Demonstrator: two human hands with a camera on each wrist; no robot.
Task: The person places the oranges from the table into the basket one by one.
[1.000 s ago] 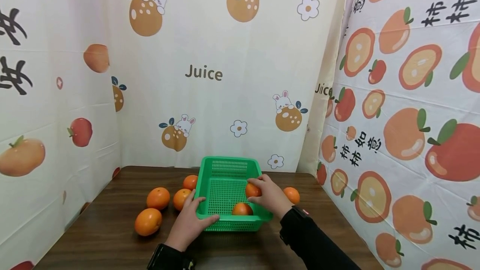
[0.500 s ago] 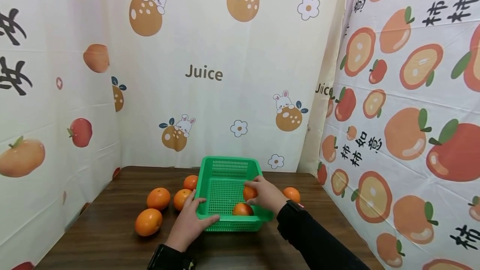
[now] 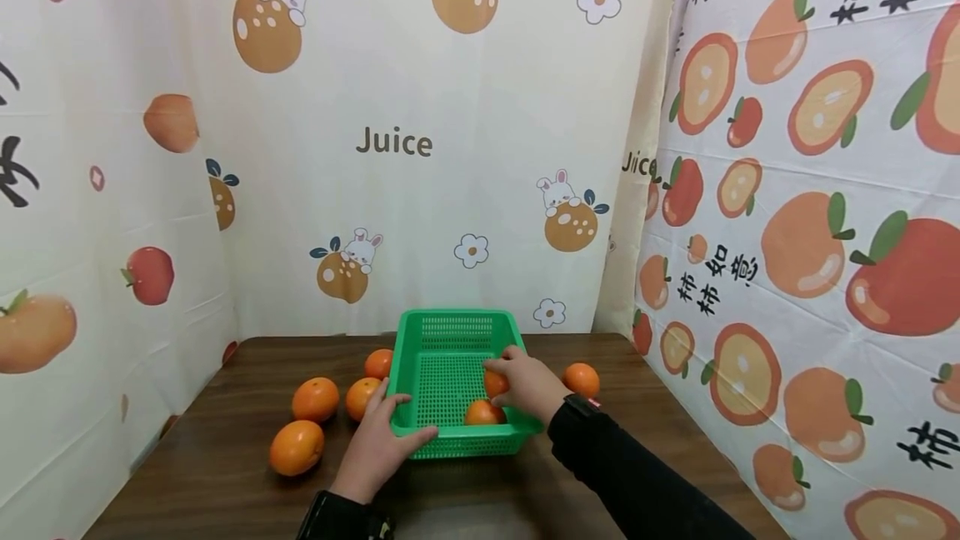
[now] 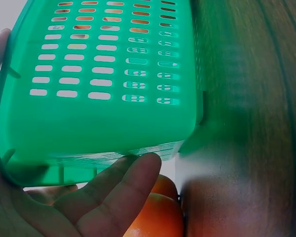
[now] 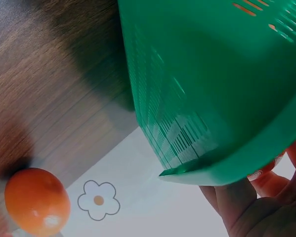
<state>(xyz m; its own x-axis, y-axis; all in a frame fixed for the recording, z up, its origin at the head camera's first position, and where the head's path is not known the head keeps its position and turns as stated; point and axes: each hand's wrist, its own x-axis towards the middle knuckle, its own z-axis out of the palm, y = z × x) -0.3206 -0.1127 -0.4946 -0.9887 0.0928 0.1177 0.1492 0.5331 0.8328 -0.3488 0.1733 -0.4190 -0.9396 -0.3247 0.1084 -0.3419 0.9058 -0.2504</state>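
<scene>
My right hand (image 3: 531, 382) reaches over the right rim of a green plastic basket (image 3: 450, 444) and holds an orange (image 3: 495, 383) inside it. Just in front of that fruit, a second orange (image 3: 484, 412) sits in the basket's front right corner. At the basket's front left corner, my left hand (image 3: 378, 448) grips the rim, thumb along the front edge. The left wrist view has the fingers (image 4: 133, 190) lying along the outer wall. In the right wrist view the basket wall (image 5: 212, 98) hides most of the held orange.
Several loose oranges (image 3: 297, 447) lie on the dark wooden table (image 3: 217, 473) left of the basket. One more orange (image 3: 581, 380) stands to its right, behind the right wrist. Printed cloth (image 3: 405, 207) hangs at the back and both sides.
My right hand has moved slightly left and down with the orange, close to the one lying in the basket. The left hand keeps its place. The head view has shifted a little.
</scene>
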